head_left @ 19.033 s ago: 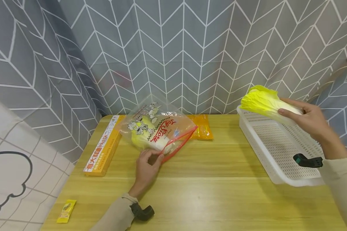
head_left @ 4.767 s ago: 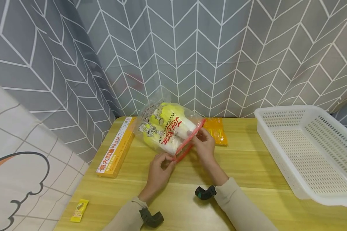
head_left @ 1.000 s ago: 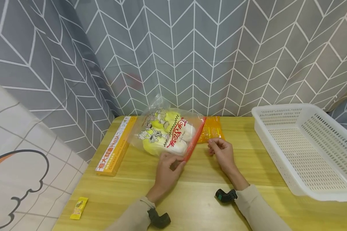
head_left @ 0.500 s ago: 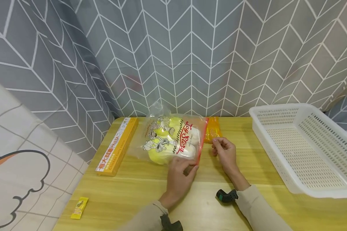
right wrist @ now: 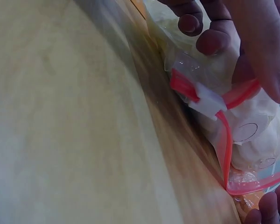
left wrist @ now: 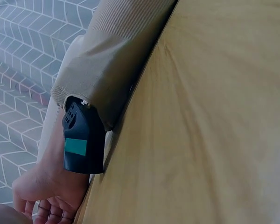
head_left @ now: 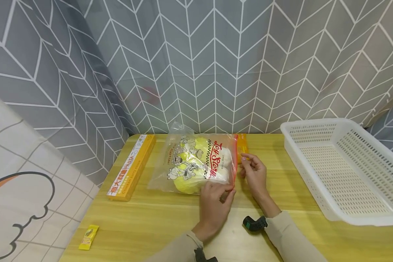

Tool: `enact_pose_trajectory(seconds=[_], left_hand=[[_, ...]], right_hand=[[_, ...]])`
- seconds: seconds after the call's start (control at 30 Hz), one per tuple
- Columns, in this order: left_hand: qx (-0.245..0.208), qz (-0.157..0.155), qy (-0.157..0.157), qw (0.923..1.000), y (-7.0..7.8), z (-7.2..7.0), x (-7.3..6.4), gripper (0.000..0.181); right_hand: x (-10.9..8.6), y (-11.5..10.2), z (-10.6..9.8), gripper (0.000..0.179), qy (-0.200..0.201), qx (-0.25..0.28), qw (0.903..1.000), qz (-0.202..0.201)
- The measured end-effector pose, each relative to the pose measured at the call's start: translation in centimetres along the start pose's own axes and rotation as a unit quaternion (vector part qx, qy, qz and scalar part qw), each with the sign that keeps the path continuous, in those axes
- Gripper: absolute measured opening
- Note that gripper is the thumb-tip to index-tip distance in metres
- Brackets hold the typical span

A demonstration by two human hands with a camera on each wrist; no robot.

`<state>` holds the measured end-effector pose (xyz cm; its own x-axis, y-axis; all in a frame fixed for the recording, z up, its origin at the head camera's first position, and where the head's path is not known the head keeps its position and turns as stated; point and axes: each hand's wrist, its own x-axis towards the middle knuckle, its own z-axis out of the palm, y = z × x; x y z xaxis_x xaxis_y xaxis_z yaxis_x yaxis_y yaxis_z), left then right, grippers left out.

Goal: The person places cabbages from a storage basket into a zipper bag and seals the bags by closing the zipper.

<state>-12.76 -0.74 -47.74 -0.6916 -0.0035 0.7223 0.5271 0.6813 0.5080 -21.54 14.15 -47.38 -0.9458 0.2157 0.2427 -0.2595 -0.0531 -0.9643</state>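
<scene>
A clear zip bag (head_left: 175, 169) with Toy Story print and a red zip edge (head_left: 236, 145) lies on the table. Inside are yellow-and-white napa cabbages (head_left: 190, 183). My left hand (head_left: 214, 209) pinches the bag's near zip corner. The right wrist view shows that hand's fingers (right wrist: 266, 51) beside a white zip slider (right wrist: 207, 100), and the bag's mouth is spread there. My right hand (head_left: 257, 182) rests loosely curled beside the far part of the zip, its fingertips at the orange packet (head_left: 243, 143). The left wrist view shows those fingers curled without a grip (left wrist: 56, 210).
To the left lies a long yellow pasta box (head_left: 129, 171), with a small yellow sachet (head_left: 88, 237) nearer the front. A white perforated basket (head_left: 309, 182) stands at the right. The patterned curtain (head_left: 203, 65) hangs behind the table.
My left hand has drawn the bag right and toward me, so it lies flatter and covers more of the orange packet. My right hand has stayed nearly still. Earlier, it carried a cabbage from above the basket.
</scene>
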Motion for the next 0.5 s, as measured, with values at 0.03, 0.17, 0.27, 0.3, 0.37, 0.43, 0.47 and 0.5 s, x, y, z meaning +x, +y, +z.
enact_pose_trajectory(seconds=[0.03, 0.17, 0.27, 0.3, 0.37, 0.43, 0.47, 0.5], left_hand=[[0.002, -0.002, -0.001, 1.0, 0.07, -0.03, 0.02, 0.013], [0.008, -0.01, -0.005, 0.9999, 0.21, -0.14, 0.09, 0.014], [0.012, -0.011, -0.007, 0.9998, 0.19, -0.13, 0.09, 0.014], [0.014, -0.009, -0.006, 0.9998, 0.14, -0.1, 0.08, 0.014], [0.016, -0.008, -0.007, 0.9998, 0.08, -0.05, 0.04, 0.015], [0.016, -0.008, -0.01, 0.9998, 0.03, -0.02, -0.02, 0.015], [0.015, -0.01, -0.013, 0.9997, 0.03, -0.04, -0.04, 0.015], [0.014, -0.012, -0.016, 0.9997, 0.04, -0.06, -0.06, 0.014]], right_hand=[[0.0, -0.01, 0.04, 0.021, -0.001, 0.001, 1.0, -0.001], [-0.01, -0.06, 0.11, 0.021, -0.003, 0.003, 1.0, -0.001], [0.0, -0.1, 0.08, 0.023, -0.005, 0.001, 1.0, 0.003], [0.0, -0.08, 0.07, 0.023, -0.005, -0.001, 1.0, 0.005], [-0.01, -0.04, 0.03, 0.024, -0.005, -0.006, 0.9999, 0.01], [-0.05, -0.01, 0.01, 0.024, -0.005, -0.009, 0.9998, 0.015], [-0.07, -0.01, 0.0, 0.024, -0.005, -0.009, 0.9998, 0.017], [-0.09, -0.02, 0.0, 0.024, -0.004, -0.01, 0.9998, 0.019]])
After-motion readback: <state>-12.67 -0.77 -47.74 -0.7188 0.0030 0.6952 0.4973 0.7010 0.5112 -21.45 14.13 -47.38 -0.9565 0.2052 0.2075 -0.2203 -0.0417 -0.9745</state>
